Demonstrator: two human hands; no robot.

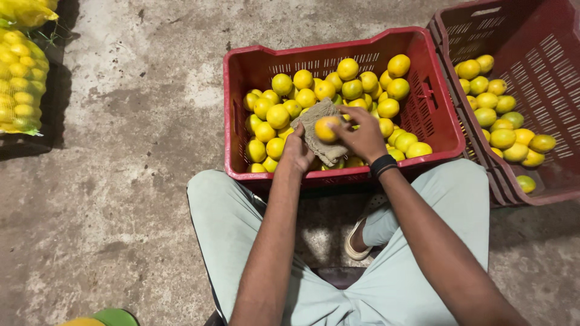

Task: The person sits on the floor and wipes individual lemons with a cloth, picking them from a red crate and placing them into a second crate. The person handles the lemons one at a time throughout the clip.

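Rough grey concrete floor [121, 181] here, stained and patchy, kind of dim lighting. The person sits low with pale green trousers [229, 229], knees spread around a red slotted plastic crate [435, 115] that sits right in front of them. That crate is loaded with round yellow and yellow-green citrus fruits [350, 87], heaped higher toward the far side.

A second red plastic crate [544, 60] sits touching the first one on its right, holding a smaller batch of the same kind of fruit [501, 127], mostly along its left half. Over on the far left there's a yellow mesh sack [21, 78] stuffed with more fruit.

Above the near side of the first crate, the left hand [297, 152] is closed around a scrap of coarse brown burlap cloth [314, 127]. One orange-yellow fruit [327, 128] rests against that cloth, and the right hand [365, 137], black band on the wrist, has its fingers curled around the fruit, gripping it.
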